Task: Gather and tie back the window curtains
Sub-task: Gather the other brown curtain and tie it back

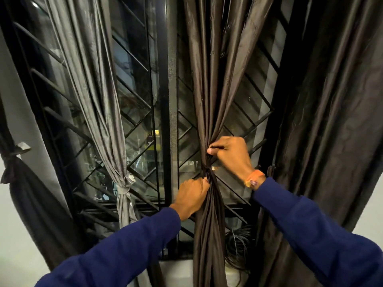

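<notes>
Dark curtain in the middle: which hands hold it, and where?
Both. The right hand pinches the dark curtain just above its gathered waist; the left hand grips the bundle just below.

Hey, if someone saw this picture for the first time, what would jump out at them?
Centre frame, the left hand and right hand clutch a bunched dark brown curtain at its pinched waist, in front of the window grille. To the left hangs a grey curtain, already knotted low down. A coil of black cable sits on the sill at lower right.

Glossy dark satin-like curtain cloth (207,79), matt black metal window grille (136,125)
</notes>
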